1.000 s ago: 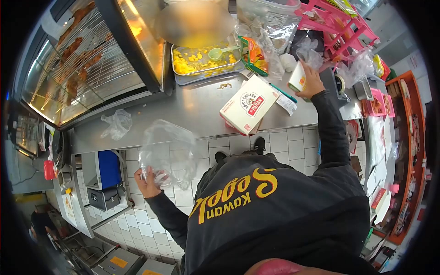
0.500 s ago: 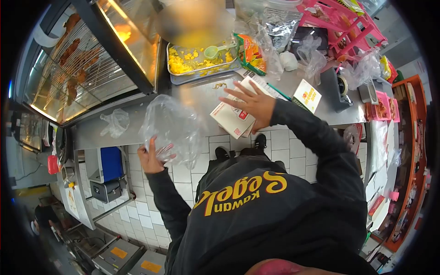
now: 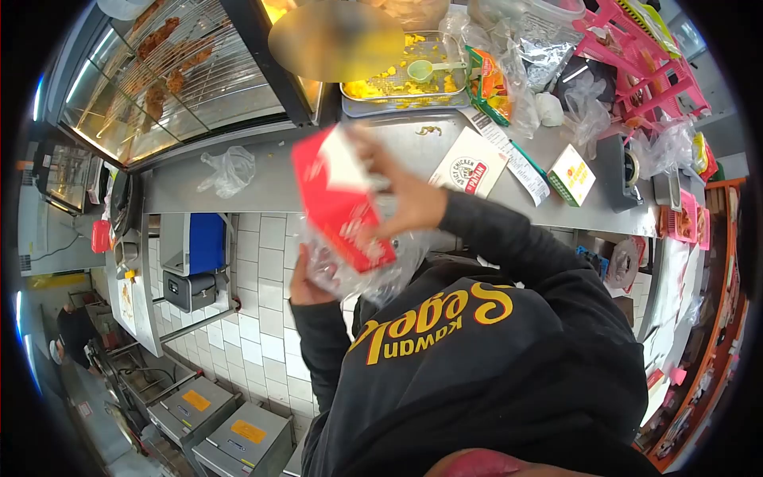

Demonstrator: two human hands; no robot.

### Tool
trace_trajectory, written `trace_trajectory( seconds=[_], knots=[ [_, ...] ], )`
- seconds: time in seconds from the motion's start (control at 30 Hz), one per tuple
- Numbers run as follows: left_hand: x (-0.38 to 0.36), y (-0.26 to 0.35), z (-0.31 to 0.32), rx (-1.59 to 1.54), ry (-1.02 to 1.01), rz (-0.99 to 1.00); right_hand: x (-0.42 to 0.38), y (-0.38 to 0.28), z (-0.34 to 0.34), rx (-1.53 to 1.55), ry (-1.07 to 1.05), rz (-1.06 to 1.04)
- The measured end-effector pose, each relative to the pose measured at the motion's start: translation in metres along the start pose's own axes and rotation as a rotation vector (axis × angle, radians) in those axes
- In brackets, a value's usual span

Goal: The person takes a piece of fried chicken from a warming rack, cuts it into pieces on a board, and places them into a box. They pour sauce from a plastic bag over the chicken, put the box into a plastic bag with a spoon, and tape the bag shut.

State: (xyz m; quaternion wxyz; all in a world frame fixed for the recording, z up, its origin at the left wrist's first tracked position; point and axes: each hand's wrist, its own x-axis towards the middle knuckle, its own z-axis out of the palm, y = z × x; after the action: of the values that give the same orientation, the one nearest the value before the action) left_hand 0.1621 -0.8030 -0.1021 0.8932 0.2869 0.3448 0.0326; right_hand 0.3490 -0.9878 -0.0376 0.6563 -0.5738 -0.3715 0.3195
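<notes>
My right hand (image 3: 409,195) grips a red and white paperboard food box (image 3: 338,203), tilted over the counter's front edge. Its fingers are blurred around the box's side. Below and partly behind the box, a clear plastic bag (image 3: 389,274) bunches up, held by my left hand (image 3: 310,282), whose fingers are largely hidden by the bag and the box. The lower end of the box overlaps the bag in this view. A white Spicy Chicken box (image 3: 473,163) lies on the steel counter just right of my right hand.
A metal tray (image 3: 405,103) with yellow bits and a green scoop (image 3: 429,70) stands at the back. A heated glass cabinet (image 3: 183,79) with fried chicken is at left. A crumpled plastic bag (image 3: 228,171), small box (image 3: 571,175) and pink baskets (image 3: 648,63) are also around.
My right hand has lifted the red and white box off the counter and brought it left to the plastic bag. My left hand and the bag have shifted right, closer to my body.
</notes>
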Motion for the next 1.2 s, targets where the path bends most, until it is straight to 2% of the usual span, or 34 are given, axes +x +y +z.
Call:
trace_trajectory(
  seconds=[0.03,0.1,0.17,0.23,0.3,0.33,0.37,0.43,0.47,0.5,0.57,0.6,0.67,0.7,0.77,0.8,0.83,0.87,0.9,0.93,0.97,1.03,1.1,1.13,1.17,1.2],
  knots=[
    [-0.001,0.016,-0.025,-0.01,-0.253,0.043,0.002,0.015,0.017,0.011,-0.093,0.054],
    [-0.039,0.035,0.027,-0.071,-0.079,0.199,0.009,0.054,0.044,-0.317,-0.186,-0.28],
    [-0.042,0.051,-0.007,0.251,-0.027,0.464,0.015,0.054,0.055,-0.403,-0.468,-0.119],
    [-0.047,0.065,-0.014,0.344,-0.066,0.534,0.023,0.037,0.067,-0.519,-0.487,-0.082],
    [-0.065,0.076,0.016,0.431,-0.138,0.666,0.032,0.019,0.072,-0.981,-0.533,-0.212],
    [-0.069,0.072,0.028,0.54,-0.155,0.776,0.035,0.017,0.072,-1.071,-0.497,-0.239],
    [-0.071,0.071,0.035,0.542,-0.164,0.774,0.038,0.019,0.073,-1.074,-0.488,-0.236],
    [-0.072,0.071,0.04,0.713,-0.099,1.238,0.041,0.034,0.073,-1.479,-0.495,-0.299],
    [-0.075,0.077,0.025,0.402,-0.217,1.069,0.042,0.046,0.075,-1.506,-0.44,-0.264],
    [-0.068,0.093,0.0,0.321,-0.581,1.024,0.043,0.056,0.074,-1.511,-0.434,-0.26],
    [-0.065,0.095,0.033,0.283,-0.848,0.895,0.046,0.059,0.073,-1.671,-0.623,0.0],
    [-0.058,0.093,0.043,0.28,-0.856,0.892,0.047,0.065,0.068,-1.675,-0.617,0.007],
    [-0.044,0.092,0.058,0.369,-0.17,1.114,0.048,0.069,0.053,-1.511,-0.395,-0.034],
    [-0.033,0.094,0.061,0.369,-0.179,1.104,0.046,0.071,0.041,-1.512,-0.388,-0.022],
    [-0.013,0.099,0.06,0.502,0.115,1.183,0.044,0.039,0.011,-1.283,-0.453,0.092],
    [-0.013,0.099,0.059,0.6,0.152,1.049,0.043,0.016,-0.008,-1.228,-0.537,0.182],
    [-0.009,0.096,0.059,0.602,0.147,1.04,0.034,-0.011,-0.026,-1.255,-0.518,-0.005],
    [-0.004,0.092,0.06,0.608,0.09,1.0,0.031,-0.033,-0.043,-1.015,-0.488,0.116],
    [0.001,0.088,0.062,0.613,0.032,0.961,0.022,-0.065,-0.053,-1.008,-0.37,0.152],
    [0.002,0.083,0.07,0.575,0.005,0.971,0.015,-0.102,-0.062,-0.778,-0.314,0.153],
    [0.003,0.082,0.073,0.573,0.001,0.966,0.006,-0.109,-0.075,-0.772,-0.228,-0.04],
    [0.005,0.083,0.079,0.576,-0.059,0.958,-0.011,-0.111,-0.099,-0.738,-0.168,-0.002],
    [0.01,0.082,0.082,0.528,-0.017,0.974,-0.029,-0.066,-0.119,-0.973,-0.282,0.004],
    [0.011,0.082,0.083,0.485,0.029,0.985,-0.042,-0.027,-0.126,-1.014,-0.425,0.067],
    [0.009,0.082,0.085,0.483,0.023,0.985,-0.058,-0.001,-0.112,-1.448,-0.447,0.347],
    [0.006,0.084,0.087,0.466,0.029,0.933,-0.071,0.018,-0.108,-1.59,-0.508,0.322]
  ],
)
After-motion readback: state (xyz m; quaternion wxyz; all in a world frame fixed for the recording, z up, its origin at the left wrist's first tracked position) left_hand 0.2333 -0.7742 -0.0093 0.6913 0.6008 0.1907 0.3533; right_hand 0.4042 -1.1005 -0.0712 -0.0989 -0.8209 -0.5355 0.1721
